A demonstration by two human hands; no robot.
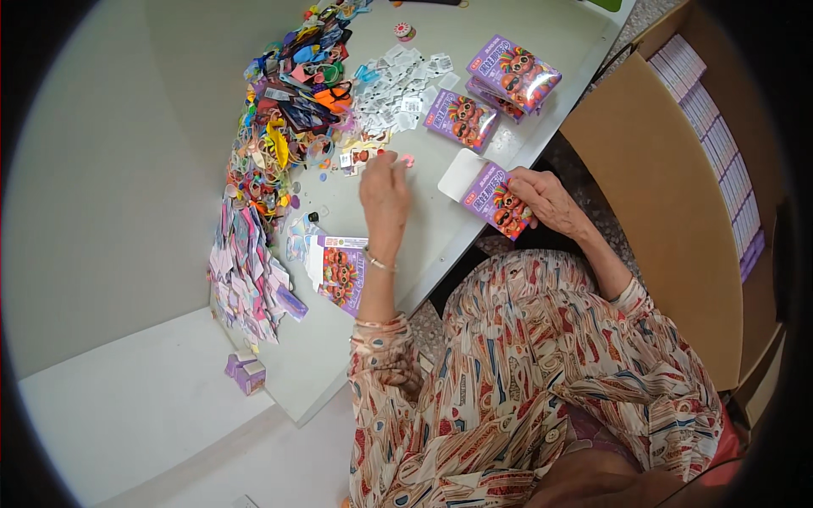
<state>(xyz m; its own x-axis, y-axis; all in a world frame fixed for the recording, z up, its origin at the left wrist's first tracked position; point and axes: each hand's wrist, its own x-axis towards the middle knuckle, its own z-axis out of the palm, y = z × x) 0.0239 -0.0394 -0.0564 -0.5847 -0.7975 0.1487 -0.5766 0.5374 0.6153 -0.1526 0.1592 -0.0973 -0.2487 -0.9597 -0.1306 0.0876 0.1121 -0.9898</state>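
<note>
My right hand (546, 201) grips a small purple printed box (493, 196) by its lower right side. The box's white end flap (458, 173) stands open toward the table's middle. Over the table, my left hand (385, 190) has its fingers bent and drawn together beside small printed stickers (360, 158); what they hold, if anything, is hidden. A small pink piece (408, 160) lies by those fingertips. Under my left wrist rests another purple box (342, 275), with a white flap showing.
Mixed colourful trinkets (288, 118) lie heaped along the wall. White paper packets (398, 89) spread beside them, with folded pastel pieces (246, 271) nearer. Purple boxes (517, 74) sit by the table's right edge. A large carton (660, 229) at right holds rows of boxes.
</note>
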